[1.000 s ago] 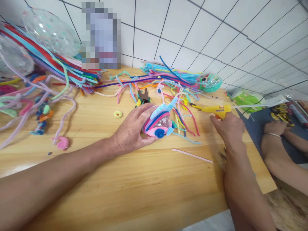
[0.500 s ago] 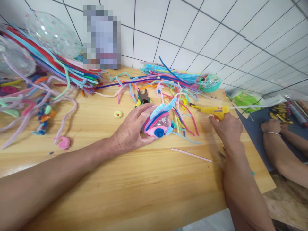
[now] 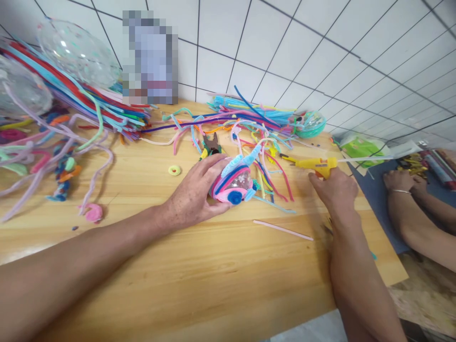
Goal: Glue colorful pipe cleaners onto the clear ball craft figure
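Note:
My left hand (image 3: 197, 192) is wrapped round a clear plastic ornament (image 3: 239, 180) trimmed with pink, blue and purple pipe cleaners, a dark blue coil on its front. My palm hides its left side. A yellow hot glue gun (image 3: 315, 165) is gripped in my right hand (image 3: 335, 192), its nozzle pointing left and a pale glue stick sticking out behind. Just behind the ornament lie pliers (image 3: 212, 145) with green and yellow handles. In front of it a pale pink pipe cleaner (image 3: 283, 230) rests on the wooden table (image 3: 199, 280).
Bundled pipe cleaners (image 3: 81, 90) and a clear plastic shell (image 3: 76, 52) fill the back left. More blue pipe cleaners (image 3: 263, 108) lie along the tiled wall. A yellow coil (image 3: 174, 170) sits left of the pliers. At right, another person's hands (image 3: 399, 181) work over a dark surface.
The other person's hands at right have shifted slightly left. My hands keep the same hold on the ornament and the glue gun, with hardly any movement.

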The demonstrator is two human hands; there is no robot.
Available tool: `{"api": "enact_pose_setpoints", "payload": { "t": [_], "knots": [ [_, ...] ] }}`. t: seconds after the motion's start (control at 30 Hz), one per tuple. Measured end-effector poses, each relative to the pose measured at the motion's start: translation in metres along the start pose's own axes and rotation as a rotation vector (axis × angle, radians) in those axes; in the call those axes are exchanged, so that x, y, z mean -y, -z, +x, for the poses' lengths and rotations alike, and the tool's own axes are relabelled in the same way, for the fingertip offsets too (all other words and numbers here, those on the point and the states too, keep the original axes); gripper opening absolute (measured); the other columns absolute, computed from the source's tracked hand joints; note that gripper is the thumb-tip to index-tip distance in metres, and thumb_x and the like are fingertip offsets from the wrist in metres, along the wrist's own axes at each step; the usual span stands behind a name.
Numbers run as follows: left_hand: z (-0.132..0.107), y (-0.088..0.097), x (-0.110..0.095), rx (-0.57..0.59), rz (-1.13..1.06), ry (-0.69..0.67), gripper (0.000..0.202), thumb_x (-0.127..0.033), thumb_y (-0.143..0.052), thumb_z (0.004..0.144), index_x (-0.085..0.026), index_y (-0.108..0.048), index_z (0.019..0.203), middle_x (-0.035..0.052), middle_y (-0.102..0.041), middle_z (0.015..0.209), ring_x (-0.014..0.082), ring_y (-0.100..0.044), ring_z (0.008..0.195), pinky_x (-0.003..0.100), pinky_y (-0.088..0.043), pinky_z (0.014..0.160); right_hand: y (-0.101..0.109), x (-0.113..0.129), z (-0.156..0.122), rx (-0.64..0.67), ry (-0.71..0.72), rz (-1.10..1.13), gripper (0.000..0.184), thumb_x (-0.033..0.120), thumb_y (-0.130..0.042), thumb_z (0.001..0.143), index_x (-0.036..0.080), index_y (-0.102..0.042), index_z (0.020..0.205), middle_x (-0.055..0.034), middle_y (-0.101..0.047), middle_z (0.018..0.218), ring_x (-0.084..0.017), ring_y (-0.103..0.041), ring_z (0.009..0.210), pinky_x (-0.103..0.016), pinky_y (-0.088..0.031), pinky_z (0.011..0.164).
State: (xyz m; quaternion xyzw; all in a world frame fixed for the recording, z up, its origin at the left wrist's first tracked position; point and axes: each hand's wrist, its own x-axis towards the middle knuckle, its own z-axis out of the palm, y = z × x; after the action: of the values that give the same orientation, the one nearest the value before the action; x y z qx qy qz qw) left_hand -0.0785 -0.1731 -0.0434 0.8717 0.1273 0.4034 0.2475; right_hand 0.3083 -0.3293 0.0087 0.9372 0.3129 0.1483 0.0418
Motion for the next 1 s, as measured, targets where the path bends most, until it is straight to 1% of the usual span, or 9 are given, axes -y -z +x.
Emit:
{"api": "enact_pose_setpoints", "payload": {
  "t": [0.1, 0.2, 0.33, 0.43, 0.53, 0.73, 0.9, 1.0],
  "knots": [
    [-0.0003, -0.0005, 0.0005, -0.005, 0.003, -0.003, 0.084, -0.034, -0.086, 0.092, -0.027, -0.043, 0.163, 0.0201, -0.058, 0.163, 0.0392, -0.055, 0.156, 0.062, -0.053, 0.125, 0.001, 0.0011, -0.0008, -0.001, 0.002, -0.02, 0.05, 0.055, -0.062, 0.094, 0.014, -0.078, 0.117, -0.0249, -0.081, 0.101, -0.045, -0.076, 0.1, -0.051, -0.056, 0.084],
    [0.0001, -0.0005, 0.0006, -0.007, -0.003, -0.01, 0.083, -0.034, -0.085, 0.093, -0.027, -0.043, 0.164, 0.0199, -0.058, 0.162, 0.0389, -0.055, 0.156, 0.062, -0.053, 0.125, 0.0029, 0.0021, -0.0016, 0.005, -0.003, -0.02, 0.05, 0.056, -0.062, 0.094, 0.015, -0.077, 0.118, -0.0239, -0.081, 0.103, -0.044, -0.076, 0.1, -0.049, -0.057, 0.083],
    [0.0012, 0.0004, 0.0001, 0.0, -0.007, -0.01, 0.083, -0.033, -0.084, 0.093, -0.027, -0.043, 0.164, 0.0196, -0.058, 0.163, 0.0388, -0.056, 0.155, 0.061, -0.053, 0.125, 0.005, 0.0028, -0.001, 0.046, -0.013, -0.015, 0.053, 0.054, -0.063, 0.095, 0.012, -0.076, 0.124, -0.0247, -0.08, 0.106, -0.045, -0.077, 0.104, -0.051, -0.057, 0.086],
    [0.0015, 0.0008, 0.0002, 0.004, -0.012, -0.009, 0.079, -0.035, -0.082, 0.095, -0.025, -0.044, 0.163, 0.0206, -0.057, 0.163, 0.0383, -0.056, 0.155, 0.061, -0.054, 0.125, 0.005, 0.0028, -0.0008, 0.044, -0.003, -0.01, 0.051, 0.052, -0.063, 0.094, 0.012, -0.077, 0.124, -0.0243, -0.08, 0.104, -0.046, -0.077, 0.104, -0.052, -0.057, 0.086],
    [0.001, 0.0005, 0.0007, 0.006, -0.011, -0.012, 0.076, -0.038, -0.08, 0.097, -0.024, -0.044, 0.162, 0.0214, -0.057, 0.163, 0.0375, -0.056, 0.155, 0.061, -0.054, 0.125, 0.0052, 0.0033, -0.0019, 0.027, -0.002, -0.021, 0.05, 0.052, -0.062, 0.095, 0.014, -0.077, 0.123, -0.0241, -0.081, 0.105, -0.045, -0.077, 0.104, -0.051, -0.056, 0.086],
    [0.0005, 0.0, 0.0007, 0.007, -0.001, -0.005, 0.079, -0.037, -0.082, 0.095, -0.025, -0.043, 0.163, 0.021, -0.057, 0.163, 0.0382, -0.057, 0.155, 0.062, -0.053, 0.125, 0.0083, 0.0047, -0.0028, 0.062, -0.003, -0.044, 0.052, 0.054, -0.06, 0.096, 0.013, -0.076, 0.124, -0.0256, -0.081, 0.107, -0.046, -0.077, 0.104, -0.05, -0.056, 0.084],
    [0.0006, 0.0005, 0.0003, -0.007, -0.012, -0.029, 0.075, -0.036, -0.081, 0.097, -0.023, -0.045, 0.161, 0.0222, -0.058, 0.161, 0.0381, -0.057, 0.154, 0.061, -0.053, 0.124, 0.0078, 0.0043, -0.0015, 0.074, -0.018, -0.018, 0.054, 0.055, -0.063, 0.094, 0.012, -0.076, 0.125, -0.0244, -0.08, 0.106, -0.044, -0.077, 0.103, -0.05, -0.057, 0.086],
    [0.0006, 0.001, 0.0003, -0.002, -0.006, -0.033, 0.074, -0.037, -0.081, 0.097, -0.022, -0.046, 0.161, 0.0227, -0.059, 0.16, 0.0382, -0.057, 0.154, 0.061, -0.054, 0.124, 0.0067, 0.0044, -0.0016, 0.059, -0.012, -0.023, 0.054, 0.055, -0.064, 0.094, 0.012, -0.076, 0.124, -0.0239, -0.081, 0.105, -0.044, -0.077, 0.104, -0.05, -0.057, 0.085]
  ]
}}
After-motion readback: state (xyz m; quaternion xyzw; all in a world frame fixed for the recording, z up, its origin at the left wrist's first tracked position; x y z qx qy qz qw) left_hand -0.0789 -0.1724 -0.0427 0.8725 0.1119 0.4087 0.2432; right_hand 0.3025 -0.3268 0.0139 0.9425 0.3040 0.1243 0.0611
